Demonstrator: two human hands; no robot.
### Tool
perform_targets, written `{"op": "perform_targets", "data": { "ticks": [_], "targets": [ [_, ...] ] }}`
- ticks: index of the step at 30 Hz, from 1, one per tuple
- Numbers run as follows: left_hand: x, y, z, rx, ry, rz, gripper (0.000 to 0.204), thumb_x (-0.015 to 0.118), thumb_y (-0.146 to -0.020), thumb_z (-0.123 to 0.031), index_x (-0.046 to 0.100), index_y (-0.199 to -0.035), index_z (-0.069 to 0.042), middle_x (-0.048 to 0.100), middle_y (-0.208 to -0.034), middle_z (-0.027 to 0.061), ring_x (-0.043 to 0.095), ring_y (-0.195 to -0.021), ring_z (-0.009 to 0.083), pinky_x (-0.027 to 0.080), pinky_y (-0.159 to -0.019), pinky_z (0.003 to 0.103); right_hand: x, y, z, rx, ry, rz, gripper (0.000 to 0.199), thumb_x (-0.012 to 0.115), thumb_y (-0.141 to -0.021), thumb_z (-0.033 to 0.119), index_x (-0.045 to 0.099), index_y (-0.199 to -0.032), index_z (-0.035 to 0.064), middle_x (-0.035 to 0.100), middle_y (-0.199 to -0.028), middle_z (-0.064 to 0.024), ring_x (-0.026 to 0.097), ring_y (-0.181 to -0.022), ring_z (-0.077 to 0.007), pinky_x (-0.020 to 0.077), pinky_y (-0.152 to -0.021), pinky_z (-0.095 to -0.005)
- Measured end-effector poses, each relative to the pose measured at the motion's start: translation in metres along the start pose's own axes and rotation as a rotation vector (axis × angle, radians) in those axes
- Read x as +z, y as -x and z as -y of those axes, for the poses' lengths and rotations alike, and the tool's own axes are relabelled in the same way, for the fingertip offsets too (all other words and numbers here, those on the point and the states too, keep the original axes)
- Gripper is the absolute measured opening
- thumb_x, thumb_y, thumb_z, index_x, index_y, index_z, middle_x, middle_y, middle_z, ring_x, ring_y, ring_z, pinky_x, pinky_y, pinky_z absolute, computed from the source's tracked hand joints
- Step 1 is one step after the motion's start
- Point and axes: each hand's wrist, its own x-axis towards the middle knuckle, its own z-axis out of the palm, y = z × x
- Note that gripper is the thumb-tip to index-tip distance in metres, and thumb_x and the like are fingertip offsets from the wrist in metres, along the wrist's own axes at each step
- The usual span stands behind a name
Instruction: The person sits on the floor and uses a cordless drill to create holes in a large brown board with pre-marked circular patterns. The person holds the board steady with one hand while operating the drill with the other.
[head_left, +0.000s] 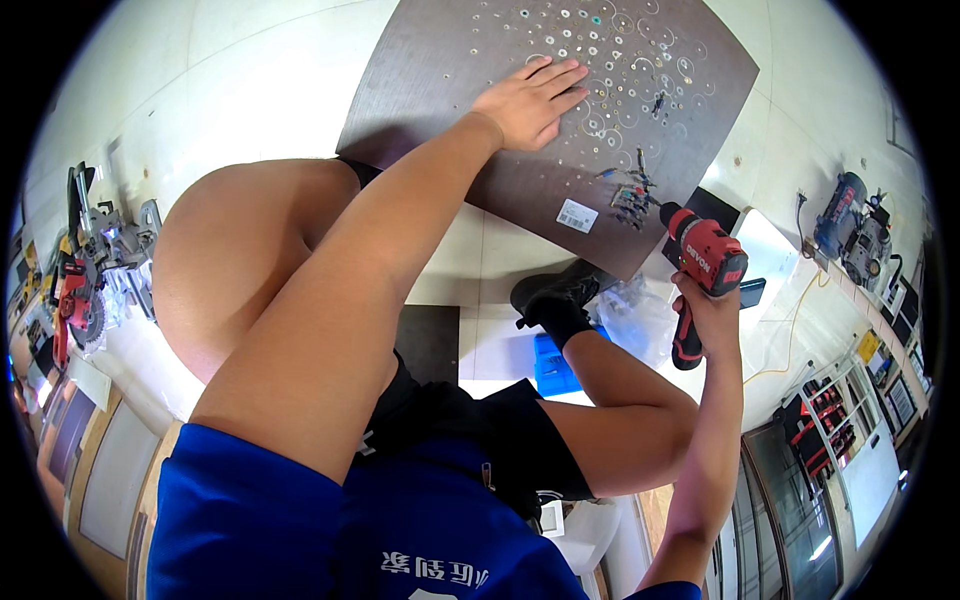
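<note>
My left hand (pixel 530 105) lies flat with its fingers stretched out on a dark brown board (pixel 430 110). Many small holes and ring-shaped cuts mark the board's surface around and to the right of those fingers. My right hand (pixel 712 312) is wrapped round the handle of a red and black cordless drill (pixel 705 252). The drill's chuck points up and left toward the board's right edge. Beside the chuck, a cluster of small bits or screws (pixel 632 200) rests on the board; their exact kind is too small to tell. A white label (pixel 577 215) is stuck nearby.
My black shoe (pixel 560 295) is by the board's near edge, with a blue case (pixel 556 364) and a clear plastic bag (pixel 636 318) close by. A dark phone (pixel 752 292) lies right of the drill. Power tools stand at far right (pixel 842 215), and a circular-bladed saw (pixel 85 310) at left.
</note>
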Motion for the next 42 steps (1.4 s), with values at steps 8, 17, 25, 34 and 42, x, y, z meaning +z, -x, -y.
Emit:
{"op": "perform_targets", "data": {
  "ticks": [8,17,25,34,42],
  "targets": [
    [-0.001,0.0,0.0,-0.001,-0.005,-0.007,0.058,0.055,-0.093,-0.021,0.052,-0.15,-0.009,0.037,-0.166,0.011,0.028,-0.157,0.0245,0.024,-0.129,0.046,0.003,-0.001,0.0,0.016,0.036,-0.003,0.024,0.073,-0.087,0.004,0.062,-0.109,0.0004,0.065,-0.084,-0.0038,0.063,-0.059,-0.0129,0.0512,-0.054,-0.0283],
    [-0.002,0.001,0.0,-0.004,-0.023,-0.004,0.057,0.054,-0.093,-0.021,0.053,-0.149,-0.008,0.037,-0.166,0.0114,0.029,-0.157,0.0245,0.024,-0.129,0.047,0.002,0.0,0.004,-0.001,-0.005,-0.005,0.023,0.073,-0.087,0.004,0.062,-0.107,0.001,0.065,-0.082,-0.0038,0.064,-0.059,-0.0135,0.0516,-0.055,-0.0285],
    [0.001,0.0,0.0,0.012,0.003,-0.034,0.057,0.054,-0.093,-0.021,0.053,-0.148,-0.007,0.037,-0.166,0.0117,0.029,-0.156,0.0252,0.024,-0.129,0.047,-0.004,-0.007,0.005,0.015,0.127,0.044,0.025,0.072,-0.085,0.006,0.062,-0.107,0.0,0.066,-0.082,-0.0048,0.065,-0.06,-0.0143,0.0532,-0.056,-0.03],
    [0.002,0.001,0.002,0.011,-0.002,-0.027,0.058,0.056,-0.092,-0.022,0.053,-0.149,-0.007,0.038,-0.166,0.0119,0.029,-0.156,0.0254,0.024,-0.129,0.047,-0.001,-0.01,0.027,0.064,0.151,0.066,0.027,0.073,-0.085,0.005,0.063,-0.109,0.0012,0.068,-0.084,-0.0055,0.064,-0.06,-0.0145,0.0522,-0.055,-0.0297],
    [0.0,0.001,0.001,0.009,-0.036,0.003,0.058,0.055,-0.093,-0.023,0.052,-0.149,-0.008,0.037,-0.166,0.0114,0.028,-0.157,0.0251,0.023,-0.129,0.047,0.003,-0.009,0.028,0.069,0.223,0.05,0.032,0.07,-0.083,0.007,0.062,-0.112,-0.0006,0.068,-0.084,-0.0077,0.068,-0.061,-0.0168,0.0542,-0.057,-0.0322]
  ]
}}
